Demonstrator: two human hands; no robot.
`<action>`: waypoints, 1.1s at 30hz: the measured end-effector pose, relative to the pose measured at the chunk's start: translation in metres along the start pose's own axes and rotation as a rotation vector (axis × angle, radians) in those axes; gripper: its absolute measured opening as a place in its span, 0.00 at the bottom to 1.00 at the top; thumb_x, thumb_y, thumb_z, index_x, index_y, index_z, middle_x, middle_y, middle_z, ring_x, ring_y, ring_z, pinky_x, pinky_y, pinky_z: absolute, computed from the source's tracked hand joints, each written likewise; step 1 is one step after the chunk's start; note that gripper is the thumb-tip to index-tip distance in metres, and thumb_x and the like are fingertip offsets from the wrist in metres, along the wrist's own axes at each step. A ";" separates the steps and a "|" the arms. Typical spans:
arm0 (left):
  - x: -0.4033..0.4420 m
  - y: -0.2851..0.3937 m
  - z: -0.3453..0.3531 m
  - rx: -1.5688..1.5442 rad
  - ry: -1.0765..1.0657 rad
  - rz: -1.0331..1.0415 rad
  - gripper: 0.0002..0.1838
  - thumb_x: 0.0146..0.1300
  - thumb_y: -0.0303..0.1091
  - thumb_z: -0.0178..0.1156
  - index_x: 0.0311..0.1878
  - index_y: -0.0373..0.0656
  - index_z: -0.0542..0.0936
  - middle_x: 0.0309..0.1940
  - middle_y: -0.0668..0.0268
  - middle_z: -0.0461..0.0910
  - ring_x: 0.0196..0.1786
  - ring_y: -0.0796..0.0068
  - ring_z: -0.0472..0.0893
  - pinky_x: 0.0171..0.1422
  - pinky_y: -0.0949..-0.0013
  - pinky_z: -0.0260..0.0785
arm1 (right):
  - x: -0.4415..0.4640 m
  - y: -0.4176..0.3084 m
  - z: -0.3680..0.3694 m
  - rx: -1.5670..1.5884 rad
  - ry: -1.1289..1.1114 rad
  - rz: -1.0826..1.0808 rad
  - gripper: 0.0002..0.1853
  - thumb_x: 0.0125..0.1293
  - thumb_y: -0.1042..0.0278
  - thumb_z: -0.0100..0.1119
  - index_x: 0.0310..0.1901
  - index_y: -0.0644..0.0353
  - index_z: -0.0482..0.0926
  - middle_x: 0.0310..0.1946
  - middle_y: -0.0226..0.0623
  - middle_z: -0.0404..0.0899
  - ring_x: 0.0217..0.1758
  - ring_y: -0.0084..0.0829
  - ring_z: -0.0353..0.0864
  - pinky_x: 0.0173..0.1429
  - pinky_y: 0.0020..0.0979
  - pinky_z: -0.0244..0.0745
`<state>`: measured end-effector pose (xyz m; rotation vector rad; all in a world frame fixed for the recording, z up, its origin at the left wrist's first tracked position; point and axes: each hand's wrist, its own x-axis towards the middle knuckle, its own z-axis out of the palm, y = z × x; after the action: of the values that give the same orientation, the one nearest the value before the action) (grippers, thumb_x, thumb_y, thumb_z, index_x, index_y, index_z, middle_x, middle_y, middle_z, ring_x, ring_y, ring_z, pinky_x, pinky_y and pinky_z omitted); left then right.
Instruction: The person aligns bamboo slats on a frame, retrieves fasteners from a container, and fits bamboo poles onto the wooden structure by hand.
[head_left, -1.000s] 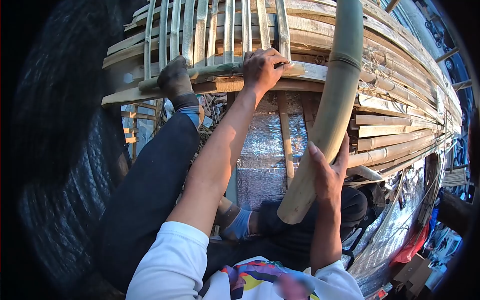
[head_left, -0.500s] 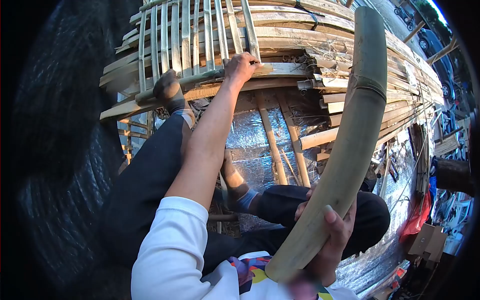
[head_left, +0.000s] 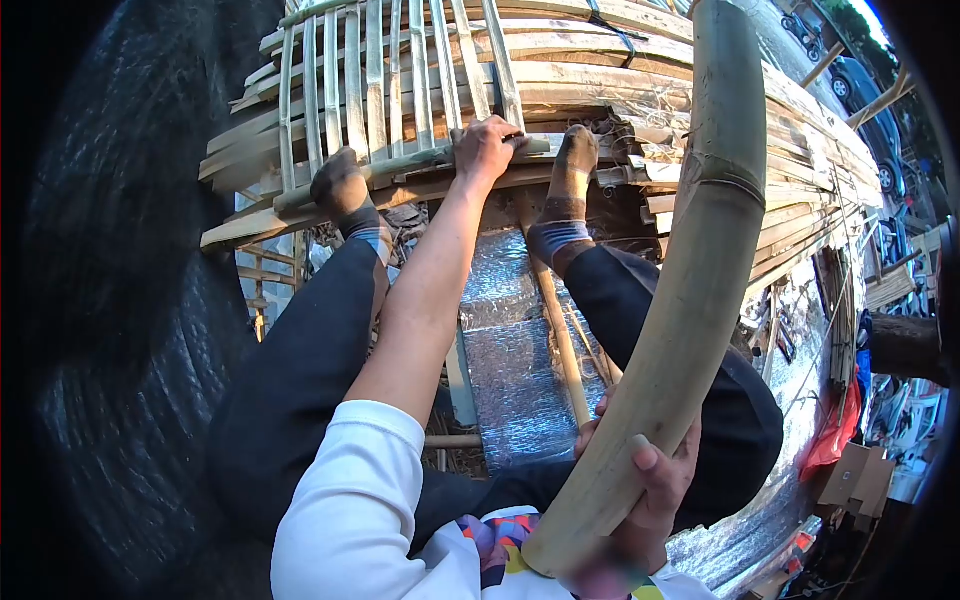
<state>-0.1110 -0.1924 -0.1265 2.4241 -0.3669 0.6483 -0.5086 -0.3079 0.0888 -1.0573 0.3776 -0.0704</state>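
Note:
My right hand (head_left: 662, 480) is wrapped round the lower part of a thick green bamboo pole (head_left: 700, 260), which leans up to the right in front of me. Its thumb lies across the near side and fingertips show behind. Out in front, my left hand (head_left: 487, 150) is closed on the bamboo crossbar (head_left: 405, 163) of a slatted frame, close to the bottom of its rightmost upright slat (head_left: 503, 65). My left socked foot (head_left: 342, 188) presses against this bar, and my right socked foot (head_left: 573, 170) is up near its right end.
Split bamboo strips (head_left: 640, 70) are stacked behind the frame and to the right. Silver foil sheeting (head_left: 510, 380) covers the ground between my legs. A dark plastic sheet (head_left: 120, 300) hangs at left. Cardboard boxes (head_left: 855, 475) and a red bag (head_left: 832, 430) lie at right.
My right foot has moved from the ground up to the crossbar's right end, and that knee has risen. The slatted frame and my left hand have shifted slightly; my right hand keeps the bamboo pole.

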 end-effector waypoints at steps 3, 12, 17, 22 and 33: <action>0.001 0.000 -0.001 -0.044 -0.051 -0.026 0.10 0.55 0.50 0.73 0.36 0.59 0.90 0.39 0.77 0.86 0.48 0.66 0.84 0.58 0.56 0.72 | 0.010 0.005 0.007 -0.010 0.054 0.034 0.49 0.52 0.65 0.73 0.71 0.62 0.51 0.43 0.49 0.75 0.38 0.43 0.86 0.41 0.40 0.86; 0.000 -0.002 0.001 -0.077 -0.015 0.027 0.09 0.55 0.48 0.73 0.34 0.57 0.90 0.35 0.77 0.85 0.44 0.67 0.84 0.58 0.50 0.68 | 0.036 0.028 -0.005 -0.012 0.037 0.111 0.45 0.54 0.66 0.71 0.69 0.64 0.53 0.44 0.49 0.75 0.37 0.41 0.86 0.40 0.39 0.85; 0.000 0.000 0.001 -0.075 -0.005 0.026 0.10 0.56 0.49 0.72 0.35 0.56 0.90 0.37 0.77 0.87 0.45 0.66 0.83 0.58 0.50 0.66 | 0.050 0.038 -0.011 -0.095 0.038 0.064 0.44 0.56 0.71 0.70 0.70 0.64 0.53 0.49 0.48 0.73 0.43 0.38 0.85 0.45 0.38 0.84; -0.002 -0.002 0.002 -0.007 0.003 0.065 0.14 0.59 0.52 0.70 0.37 0.53 0.90 0.36 0.75 0.86 0.46 0.65 0.84 0.52 0.56 0.70 | 0.062 0.063 -0.015 -0.236 0.056 0.008 0.47 0.56 0.71 0.72 0.72 0.63 0.52 0.53 0.45 0.72 0.53 0.35 0.80 0.55 0.36 0.79; 0.000 -0.004 0.001 -0.030 -0.008 0.123 0.15 0.58 0.53 0.70 0.36 0.52 0.90 0.35 0.73 0.86 0.44 0.62 0.84 0.46 0.57 0.73 | 0.123 0.078 0.014 -0.280 0.074 -0.182 0.46 0.57 0.71 0.73 0.73 0.65 0.54 0.55 0.45 0.73 0.57 0.33 0.78 0.58 0.36 0.77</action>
<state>-0.1089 -0.1902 -0.1293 2.3903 -0.5283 0.6807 -0.3987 -0.2869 -0.0056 -1.3678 0.3642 -0.2249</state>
